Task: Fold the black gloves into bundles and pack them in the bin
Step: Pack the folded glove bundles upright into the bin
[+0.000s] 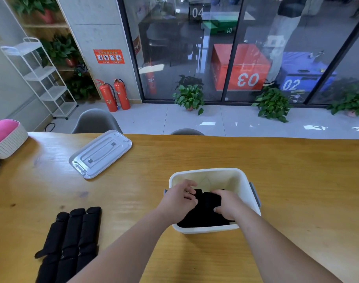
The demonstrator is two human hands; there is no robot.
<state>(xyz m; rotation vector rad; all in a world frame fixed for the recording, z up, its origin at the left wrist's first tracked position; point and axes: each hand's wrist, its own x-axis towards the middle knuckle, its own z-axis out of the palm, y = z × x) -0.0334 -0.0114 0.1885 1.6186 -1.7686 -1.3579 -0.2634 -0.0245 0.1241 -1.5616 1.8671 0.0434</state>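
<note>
The desk (297, 170) has one bin (225, 180) and one lid (101, 153). The floor (225, 119) has two fire extinguishers (108, 97) and three potted plants (188, 97).

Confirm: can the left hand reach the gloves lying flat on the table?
Probably yes. The gloves lie on its own side of the table, nothing between; the left hand must first let go of the bundle in the bin.

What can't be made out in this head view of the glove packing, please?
1. Head view: how many black bundles lie in the bin; the left hand and the gripping right hand cover them.
2. Head view: whether the left hand grips or only touches; its curled fingers hide the contact.
3. Head view: the near ends of the gloves on the table; the bottom edge cuts them off.
</note>
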